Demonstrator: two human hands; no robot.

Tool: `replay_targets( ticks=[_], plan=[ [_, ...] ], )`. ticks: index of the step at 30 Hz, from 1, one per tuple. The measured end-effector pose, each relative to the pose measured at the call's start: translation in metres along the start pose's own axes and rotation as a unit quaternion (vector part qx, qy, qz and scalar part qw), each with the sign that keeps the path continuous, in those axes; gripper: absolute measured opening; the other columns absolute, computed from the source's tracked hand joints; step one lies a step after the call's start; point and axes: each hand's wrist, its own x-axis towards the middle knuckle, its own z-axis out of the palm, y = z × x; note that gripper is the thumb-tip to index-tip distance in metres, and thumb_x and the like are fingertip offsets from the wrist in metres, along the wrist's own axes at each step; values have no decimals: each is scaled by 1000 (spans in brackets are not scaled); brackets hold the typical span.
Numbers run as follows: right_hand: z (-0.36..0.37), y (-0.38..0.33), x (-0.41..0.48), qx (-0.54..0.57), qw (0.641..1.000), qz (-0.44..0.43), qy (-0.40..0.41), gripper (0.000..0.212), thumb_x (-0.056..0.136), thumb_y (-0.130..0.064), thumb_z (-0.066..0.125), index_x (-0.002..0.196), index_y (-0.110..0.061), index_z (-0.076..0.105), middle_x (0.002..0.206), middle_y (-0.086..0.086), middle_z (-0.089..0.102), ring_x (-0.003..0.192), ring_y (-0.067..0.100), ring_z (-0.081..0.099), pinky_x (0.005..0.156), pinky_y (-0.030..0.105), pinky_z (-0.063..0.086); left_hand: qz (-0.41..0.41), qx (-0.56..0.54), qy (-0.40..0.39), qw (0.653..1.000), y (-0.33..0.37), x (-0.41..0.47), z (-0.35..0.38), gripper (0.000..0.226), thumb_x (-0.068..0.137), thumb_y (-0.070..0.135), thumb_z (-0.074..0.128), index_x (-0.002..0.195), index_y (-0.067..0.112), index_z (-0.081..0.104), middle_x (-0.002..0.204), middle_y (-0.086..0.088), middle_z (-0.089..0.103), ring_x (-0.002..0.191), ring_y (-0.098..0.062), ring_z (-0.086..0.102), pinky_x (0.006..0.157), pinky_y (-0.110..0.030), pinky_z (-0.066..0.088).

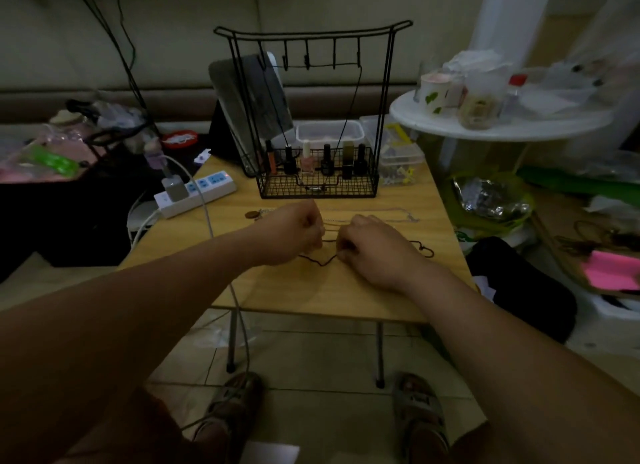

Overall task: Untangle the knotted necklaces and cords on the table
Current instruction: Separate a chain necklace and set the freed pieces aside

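Far left on the wooden table [311, 290] we see a white power strip [207, 189] w/ a grey charger [175, 188] plugged in. Its white cable [207, 217] arcs down and drops off the table's front edge. Just right of the strip lies a small round brown pendant [251, 215], flat on the wood, close to the left hand.

Left hand [294, 235]: back of the hand up, fingers curled in tight, tips pinching the dark cord [320, 262] at its inner side. Both hands sit mid-table, near each other but not touching.

The cord is thin, near black, approx. string-like. Btwn the hands it sags in a loose V that touches the tabletop, front of the knuckles. A 2nd, paler strand runs straight across the gap higher up; we can't tell what it joins.

Right hand [377, 248]: also back up, fingers bent under, thumb & forefinger nipping the same cord at the V's right end. Past the wrist the cord comes out again and lies on the wood w/ a small knot or bead near its tip; too dim to tell which.

Behind the right hand a fine silver chain [401, 216] lies stretched across the table, pale & glinting.

At the back, center, stands a black wire rack [317, 117] w/ small bottles [327, 160] in its basket. Far right, off the table, a round white table [450, 125] holds jars.
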Motion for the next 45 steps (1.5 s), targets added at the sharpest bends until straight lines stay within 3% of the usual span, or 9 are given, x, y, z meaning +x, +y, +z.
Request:
replay_targets(
  ticks=[7, 11, 15, 18, 20, 27, 35, 40, 45],
  plan=[
    [-2, -10, -2, -73, 996, -11, -47, 25, 104, -32, 46, 115, -14, 59, 116, 7, 56, 110, 24, 50, 96, 39, 42, 72, 193, -32, 978, -16, -3, 27, 27, 93, 46, 70, 113, 30, 65, 114, 4, 54, 104, -16, 53, 93, -38, 49],
    [-23, -17, -12, 174, 981, 90, -11, 14, 107, -33, 46, 104, -23, 55, 102, -3, 64, 94, 14, 60, 77, 36, 49, 50, -17, -14, 998, -4, -5, 20, 7, 99, 28, 66, 94, 23, 68, 99, 3, 70, 95, -16, 64, 91, -43, 55],
    [-62, -19, -7, 330, 932, 147, 14, 18, 110, -30, 45, 109, -17, 57, 93, 2, 69, 85, 12, 71, 74, 36, 50, 44, -194, -4, 980, 18, 0, -13, 7, 102, 18, 61, 100, 11, 64, 96, -5, 78, 96, -19, 74, 90, -35, 56],
    [-91, -25, 7, 428, 892, 142, 19, 19, 109, -25, 49, 115, -9, 58, 88, 7, 62, 75, 20, 66, 78, 44, 58, 45, -320, -42, 946, 30, 3, -33, 5, 103, 13, 58, 101, 9, 61, 84, -8, 69, 84, -26, 67, 88, -40, 56],
    [-113, -25, 16, 467, 874, 132, 9, 20, 107, -25, 53, 115, -8, 61, 83, 5, 58, 68, 19, 59, 73, 40, 59, 56, -294, -51, 953, 36, 3, -49, 9, 103, 20, 60, 101, 13, 65, 84, -4, 60, 79, -20, 58, 85, -38, 56],
    [-190, -20, 19, 388, 914, 119, -10, 22, 103, -22, 61, 111, -6, 74, 71, 0, 54, 62, 13, 54, 68, 28, 57, 74, -371, -19, 926, 34, -8, -128, 16, 106, 26, 51, 104, 13, 60, 78, 1, 54, 73, -17, 54, 73, -31, 51],
    [-226, -55, 57, 388, 918, 75, 20, 21, 99, -31, 66, 98, -12, 75, 73, 3, 56, 59, 11, 52, 71, 34, 57, 113, -134, -99, 980, 90, 5, -164, 23, 104, 32, 59, 119, 18, 69, 101, -11, 54, 87, -23, 54, 75, -29, 54],
    [-254, -46, 71, 387, 918, 74, 39, 19, 98, -28, 69, 93, -10, 72, 63, -2, 53, 57, 12, 51, 69, 34, 57, 120, -153, -25, 981, 100, 10, -205, 27, 109, 31, 48, 103, 11, 66, 74, -2, 46, 62, -14, 47, 54, -19, 51],
    [-263, -21, 80, 376, 920, 87, 69, 32, 100, -24, 66, 112, 6, 67, 66, 1, 47, 57, 12, 48, 67, 30, 58, 102, -141, 5, 985, 81, 28, -229, 28, 110, 30, 48, 103, 11, 67, 69, 2, 51, 63, -12, 51, 68, -28, 51]
  ],
)
